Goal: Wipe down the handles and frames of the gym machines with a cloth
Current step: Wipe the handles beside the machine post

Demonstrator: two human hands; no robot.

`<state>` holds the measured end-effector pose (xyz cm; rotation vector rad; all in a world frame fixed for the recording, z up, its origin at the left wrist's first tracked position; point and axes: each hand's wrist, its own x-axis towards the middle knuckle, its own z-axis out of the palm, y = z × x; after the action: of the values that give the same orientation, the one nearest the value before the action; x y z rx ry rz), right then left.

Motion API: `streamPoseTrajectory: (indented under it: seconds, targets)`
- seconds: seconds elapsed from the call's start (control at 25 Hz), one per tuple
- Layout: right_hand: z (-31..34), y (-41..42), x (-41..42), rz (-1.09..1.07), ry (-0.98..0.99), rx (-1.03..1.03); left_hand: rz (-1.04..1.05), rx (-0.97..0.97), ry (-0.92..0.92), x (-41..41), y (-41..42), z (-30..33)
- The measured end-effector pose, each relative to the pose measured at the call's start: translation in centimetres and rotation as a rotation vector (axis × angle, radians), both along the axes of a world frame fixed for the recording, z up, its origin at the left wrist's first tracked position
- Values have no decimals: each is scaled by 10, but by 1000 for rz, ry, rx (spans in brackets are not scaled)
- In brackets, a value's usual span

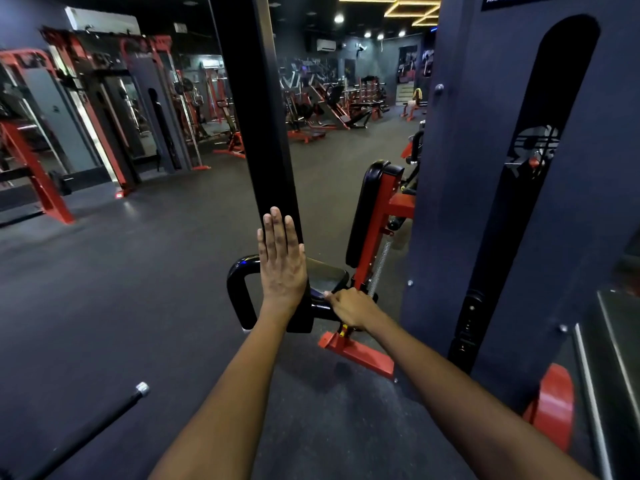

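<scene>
A black upright frame post (263, 116) of a gym machine rises in the middle of the view. My left hand (281, 261) lies flat against its lower part with straight fingers. My right hand (349, 308) has its fingers curled on a black curved handle bar (239, 282) near the seat (329, 275), lower right of the post. No cloth shows in either hand. The red seat support (375, 233) and black back pad (367, 209) stand just behind my right hand.
A tall dark weight-stack cover (519, 168) fills the right side. A red base foot (356, 355) sits on the dark rubber floor. A black bar with a chrome end (142, 389) lies at the lower left. Red and black machines (69, 133) line the left wall and the back.
</scene>
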<state>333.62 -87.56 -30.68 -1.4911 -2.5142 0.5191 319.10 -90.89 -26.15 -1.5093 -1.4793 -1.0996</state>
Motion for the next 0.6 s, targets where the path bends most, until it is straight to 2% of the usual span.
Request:
streamPoseTrajectory:
  seconds: [0.08, 0.24, 0.32, 0.44, 0.52, 0.6]
  targets:
    - [-5, 0, 13, -87, 71, -72, 21, -17, 10, 0, -3, 0]
    - [-25, -2, 52, -334, 379, -293, 29, -20, 0, 3, -5, -2]
    - [-28, 4, 66, -431, 471, -277, 69, -35, -40, 7, -6, -2]
    - [-29, 22, 83, -504, 550, -230, 148, -70, -232, 31, -13, 5]
    - [-17, 24, 93, -523, 550, -173, 94, -103, -281, 54, -21, 8]
    - [10, 12, 105, -469, 483, -47, -51, -174, -210, 75, -26, 7]
